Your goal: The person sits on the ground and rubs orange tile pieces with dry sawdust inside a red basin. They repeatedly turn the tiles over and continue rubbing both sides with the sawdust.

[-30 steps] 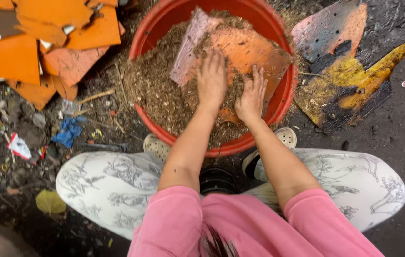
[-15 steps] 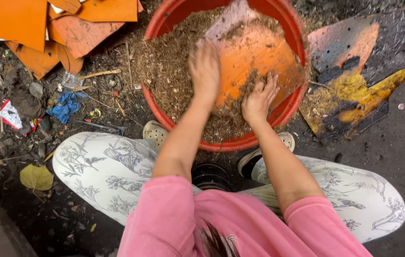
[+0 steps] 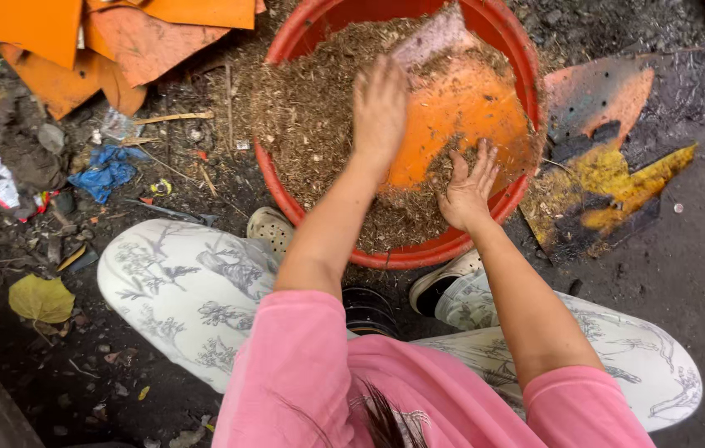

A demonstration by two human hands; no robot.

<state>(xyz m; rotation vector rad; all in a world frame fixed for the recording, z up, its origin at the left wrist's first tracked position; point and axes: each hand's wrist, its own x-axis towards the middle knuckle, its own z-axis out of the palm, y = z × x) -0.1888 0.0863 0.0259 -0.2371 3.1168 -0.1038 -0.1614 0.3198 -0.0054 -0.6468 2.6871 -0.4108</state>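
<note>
Dark, littered ground surrounded a red tub (image 3: 460,247) of brown chaff (image 3: 303,108) at twelve o'clock. Left hand (image 3: 379,108) lay flat, gripping nothing, on an orange sheet (image 3: 460,112); right hand (image 3: 469,187), fingers spread, pressed its lower edge at one o'clock.

The person wears a bright pink top (image 3: 311,373) with short sleeves that end above the elbows, leaving both forearms bare. Loose white trousers (image 3: 187,290) carry a grey printed pattern of branches and flowers. Pale perforated clog-style shoes (image 3: 269,226) show at the feet. A strand of dark hair (image 3: 381,419) hangs over the chest.
</note>
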